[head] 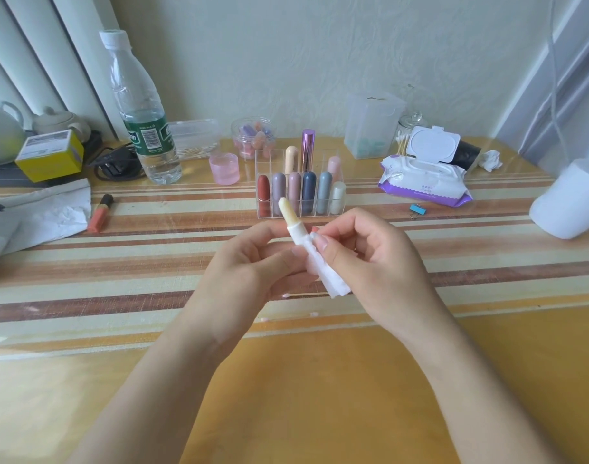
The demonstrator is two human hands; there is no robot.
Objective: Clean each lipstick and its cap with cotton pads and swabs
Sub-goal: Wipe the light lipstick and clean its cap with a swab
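The left hand [249,266] clamps its grip on the lipstick [289,214], base hidden under the pad [324,274] the right hand [370,259] pinches.

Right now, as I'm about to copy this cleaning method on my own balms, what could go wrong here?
1. The pale lipstick stands wound out, its soft tip bare above the cotton pad. A hard twist or squeeze by the right hand, which pinches the pad against the tube, might bend or snap it.
2. The left hand seems to hold only the tube's lower end, so the tube could slip while being rubbed.
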